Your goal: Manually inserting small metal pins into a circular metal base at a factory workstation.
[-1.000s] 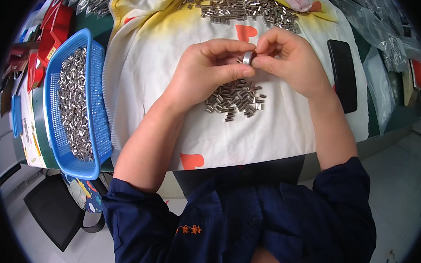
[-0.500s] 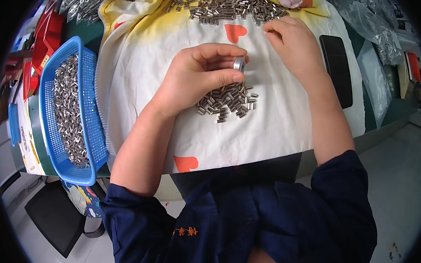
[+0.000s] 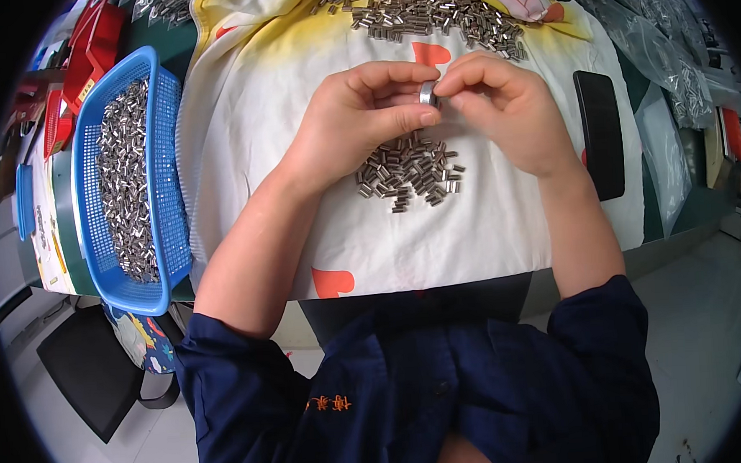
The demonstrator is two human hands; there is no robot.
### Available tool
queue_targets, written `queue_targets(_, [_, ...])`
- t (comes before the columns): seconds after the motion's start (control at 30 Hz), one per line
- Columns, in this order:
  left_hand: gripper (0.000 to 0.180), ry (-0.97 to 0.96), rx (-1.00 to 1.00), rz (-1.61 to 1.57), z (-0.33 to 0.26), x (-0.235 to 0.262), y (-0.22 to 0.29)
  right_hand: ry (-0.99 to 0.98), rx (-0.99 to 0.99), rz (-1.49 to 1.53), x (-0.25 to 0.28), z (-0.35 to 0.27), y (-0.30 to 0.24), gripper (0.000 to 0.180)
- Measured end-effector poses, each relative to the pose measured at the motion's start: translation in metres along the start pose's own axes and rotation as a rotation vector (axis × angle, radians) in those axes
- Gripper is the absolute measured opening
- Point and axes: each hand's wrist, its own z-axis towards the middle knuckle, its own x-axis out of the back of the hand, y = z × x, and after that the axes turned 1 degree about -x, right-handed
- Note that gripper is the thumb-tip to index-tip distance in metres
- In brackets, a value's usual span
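Observation:
My left hand [image 3: 356, 119] grips a small silver metal ring [image 3: 427, 93] between thumb and fingers, above the middle of the cloth. Close against the ring's right side, my right hand [image 3: 502, 103] has its thumb and fingertips pinched together; whatever they hold is too small or hidden to make out. Just below both hands lies a small pile of short metal cylinders [image 3: 409, 175], partly covered by the left hand. A larger heap of similar cylinders [image 3: 426, 12] spreads across the far side of the cloth.
A white cloth with red hearts [image 3: 488, 234] covers the table. On the left stands a blue plastic basket [image 3: 169, 175] full of small metal pieces. A black phone [image 3: 600, 136] lies at the right, near clear plastic bags [image 3: 663, 57]. Red bins [image 3: 97, 49] stand far left.
My right hand has come from the edge of the far heap, down and left, to the ring. The left hand still holds the ring in nearly the same place. The view has shifted slightly.

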Motion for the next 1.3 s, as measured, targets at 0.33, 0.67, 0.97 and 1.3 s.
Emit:
queue_targets(0.33, [0.034,0.020,-0.015,0.085,0.000,-0.002,-0.002,0.029,0.031,-0.239,-0.003,-0.001,-0.012,0.013])
queue_targets(0.67, [0.034,0.035,-0.010,0.139,0.000,-0.003,0.001,0.093,0.168,-0.446,-0.009,-0.003,-0.013,0.014])
queue_targets(0.97, [0.036,-0.101,0.089,0.070,-0.002,-0.001,0.005,-0.021,-0.046,-0.096,0.029,0.007,0.006,0.020])
queue_targets(1.3, [0.034,-0.068,0.034,0.105,0.000,0.000,0.001,0.109,0.099,-1.042,0.044,0.007,0.021,0.011])
